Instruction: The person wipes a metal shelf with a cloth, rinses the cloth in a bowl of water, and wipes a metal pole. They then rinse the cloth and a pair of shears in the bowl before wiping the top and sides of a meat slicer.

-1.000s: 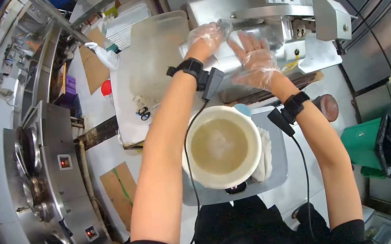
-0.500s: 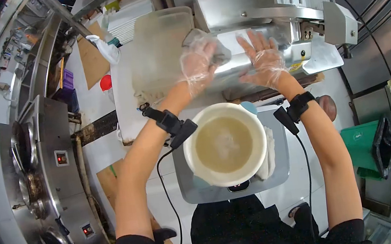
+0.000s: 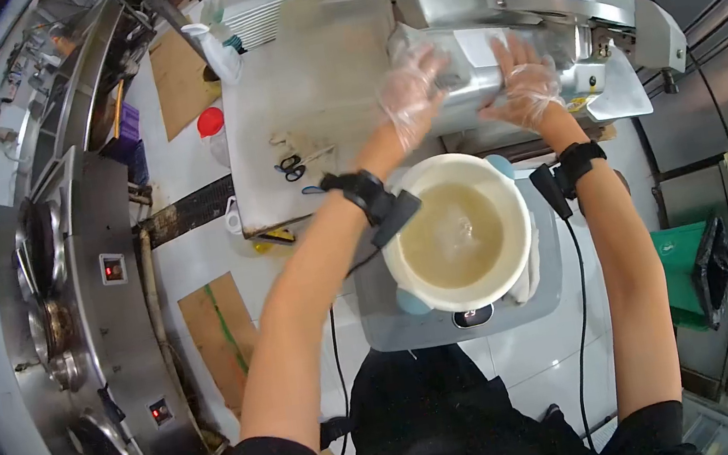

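My left hand [image 3: 413, 95], in a clear plastic glove and blurred, presses on the front of a metal slicer [image 3: 463, 1]. A crumpled greyish cloth [image 3: 454, 73] shows at its fingers. My right hand [image 3: 528, 81], also gloved, lies with fingers spread on the slicer's casing, to the right of a white patch. Nothing shows in it. Below both hands, a cream tub [image 3: 395, 265] holds cloudy, pale yellowish liquid [image 3: 449, 239] with some foam. The tub sits on a grey lid or stool top [image 3: 377, 319].
A translucent plastic bin [image 3: 335, 55] stands left of the slicer on a table [image 3: 269, 180]. Scissors [image 3: 291, 168] lie near the table's front edge. Stainless cooking units [image 3: 131, 325] line the left. A green bin [image 3: 681, 262] stands at right. Cables hang from both wrists.
The view has shifted, so the table, tub and slicer sit further right or higher. Scissors have come into sight. Both hands remain at the slicer; the left is blurred.
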{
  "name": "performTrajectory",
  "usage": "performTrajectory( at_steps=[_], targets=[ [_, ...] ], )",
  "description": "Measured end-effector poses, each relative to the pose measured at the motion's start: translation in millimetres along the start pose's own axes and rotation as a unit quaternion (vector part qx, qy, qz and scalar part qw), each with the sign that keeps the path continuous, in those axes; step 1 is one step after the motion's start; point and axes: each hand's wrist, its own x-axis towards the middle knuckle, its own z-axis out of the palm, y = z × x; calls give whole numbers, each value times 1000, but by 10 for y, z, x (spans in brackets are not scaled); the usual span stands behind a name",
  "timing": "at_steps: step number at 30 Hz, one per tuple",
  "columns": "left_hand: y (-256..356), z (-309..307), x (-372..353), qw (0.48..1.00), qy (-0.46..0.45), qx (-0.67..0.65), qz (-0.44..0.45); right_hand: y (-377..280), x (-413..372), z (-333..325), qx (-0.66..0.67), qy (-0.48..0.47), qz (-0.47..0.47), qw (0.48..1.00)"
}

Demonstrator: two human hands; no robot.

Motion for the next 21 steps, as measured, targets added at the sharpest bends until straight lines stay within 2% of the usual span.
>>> performTrajectory(
  at_steps=[4,7,11,17,19,21],
  targets=[
    [336,120,-292,993,25,111,-18,-18,1,14,-14,4,3,1000],
    [440,75,-259,990,-35,117,-68,-36,2,-14,-20,-14,7,1000],
    [393,67,-62,986,-47,87,-135,-117,-21,37,-16,-5,9,1000],
    [309,133,167,977,-58,86,-189,-346,-54,-55,-22,6,-28,999],
    [316,35,258,974,-75,67,-204,-534,-63,-167,-66,-33,-53,996],
    [272,-26,297,970,-97,45,-219,-759,-48,-382,-125,-108,-6,986]
  ],
)
